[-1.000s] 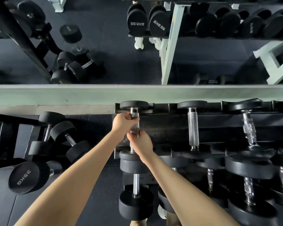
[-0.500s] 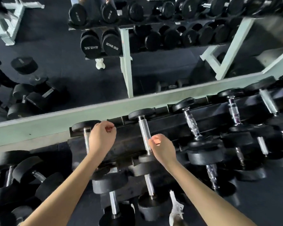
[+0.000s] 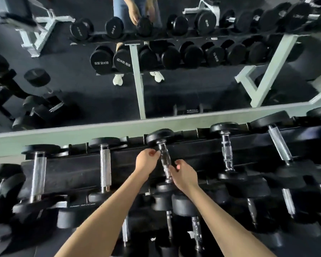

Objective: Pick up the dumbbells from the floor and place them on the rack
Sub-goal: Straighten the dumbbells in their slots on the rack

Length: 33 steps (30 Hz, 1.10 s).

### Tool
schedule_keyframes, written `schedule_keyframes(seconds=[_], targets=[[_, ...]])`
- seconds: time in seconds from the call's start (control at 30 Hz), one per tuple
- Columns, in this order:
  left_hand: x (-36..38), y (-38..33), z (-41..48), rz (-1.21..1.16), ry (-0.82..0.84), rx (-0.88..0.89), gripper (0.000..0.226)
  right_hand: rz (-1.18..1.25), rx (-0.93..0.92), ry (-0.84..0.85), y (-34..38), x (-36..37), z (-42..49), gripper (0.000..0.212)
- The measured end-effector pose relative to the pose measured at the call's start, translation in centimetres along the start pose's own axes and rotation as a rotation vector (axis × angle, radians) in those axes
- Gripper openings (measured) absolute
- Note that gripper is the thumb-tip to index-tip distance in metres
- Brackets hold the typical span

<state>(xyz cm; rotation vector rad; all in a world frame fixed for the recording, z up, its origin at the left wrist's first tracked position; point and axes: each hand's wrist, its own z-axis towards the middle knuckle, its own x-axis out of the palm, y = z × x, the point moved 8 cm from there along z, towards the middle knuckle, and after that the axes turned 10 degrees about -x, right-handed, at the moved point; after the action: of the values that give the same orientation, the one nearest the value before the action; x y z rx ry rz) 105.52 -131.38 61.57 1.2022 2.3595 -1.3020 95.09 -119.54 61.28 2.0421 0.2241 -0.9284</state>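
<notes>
A gym – dumbbells [image 3: 105, 165] fill a black rack [image 3: 72, 169] below a wall mirror [image 3: 100, 101].

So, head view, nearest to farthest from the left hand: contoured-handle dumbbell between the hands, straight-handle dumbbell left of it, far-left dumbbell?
1. Contoured-handle dumbbell, right beside the left hand.
2. Straight-handle dumbbell, next slot left.
3. Far-left dumbbell, farthest left in the row.

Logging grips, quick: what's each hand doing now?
Left hand: curled against the dumbbell handle; grip cannot be told.
Right hand: touching the same handle lower down; cannot be told.
</notes>
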Motion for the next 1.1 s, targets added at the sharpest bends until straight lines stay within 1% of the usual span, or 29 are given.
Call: schedule_keyframes(seconds=[0.07,0.1,0.13,0.2,0.27,0.37,0.5,0.57,0.7,0.87,0.93,0.97,1.03,1.07,1.1], targets=[[1.7,-0.6,0.4,-0.038,-0.021,-0.046,0.036,0.005,-0.015,0.105,-0.8,1.1,1.1,0.039],[2.5,-0.9,0.7,-0.056,-0.021,-0.056,0.031,0.012,-0.02,0.138,-0.9,1.7,1.5,0.037],[3.1,-1.1,1.0,-0.069,-0.019,-0.067,0.026,0.018,-0.016,0.159,-1.1,2.4,1.9,0.037],[3.9,-1.2,1.6,-0.072,-0.045,-0.08,0.025,-0.007,0.007,0.174,-1.5,3.2,2.4,0.039],[4.1,-1.1,2.0,-0.048,-0.096,-0.073,0.026,-0.027,0.009,0.15,-1.9,3.5,2.8,0.037],[4.3,-1.1,2.4,-0.012,-0.139,-0.043,0.026,0.016,0.01,0.105,-2.4,3.4,3.1,0.031],[5.2,-2.2,2.6,0.054,-0.109,-0.006,0.02,0.095,0.079,0.075,-3.4,3.4,3.0,0.025],[5.4,-2.2,2.6,0.053,-0.1,-0.007,0.019,0.096,0.078,0.067,-3.5,3.3,3.0,0.024],[5.0,-2.0,2.8,0.029,-0.074,-0.007,0.026,0.065,0.081,0.037,-2.8,2.8,2.8,0.026],[5.1,-1.6,2.7,0.053,-0.065,-0.003,0.028,0.077,0.04,0.085,-2.0,2.7,2.3,0.034],[4.7,-1.4,2.3,0.095,-0.114,-0.017,0.029,0.097,0.001,0.041,-2.2,0.9,1.6,0.036],[4.1,-1.3,1.8,0.112,-0.191,-0.024,0.03,0.11,-0.009,-0.008,-2.7,-0.5,1.1,0.038],[2.4,-1.4,-0.4,0.094,-0.39,-0.014,0.027,0.112,-0.028,-0.189,-4.3,-4.6,-0.1,0.038],[2.2,-1.8,-1.7,0.075,-0.457,0.023,0.022,0.097,-0.037,-0.309,-5.4,-6.9,-0.8,0.034],[2.6,-2.3,-2.8,0.072,-0.467,0.07,0.019,0.085,-0.038,-0.424,-6.7,-9.1,-1.3,0.029]])
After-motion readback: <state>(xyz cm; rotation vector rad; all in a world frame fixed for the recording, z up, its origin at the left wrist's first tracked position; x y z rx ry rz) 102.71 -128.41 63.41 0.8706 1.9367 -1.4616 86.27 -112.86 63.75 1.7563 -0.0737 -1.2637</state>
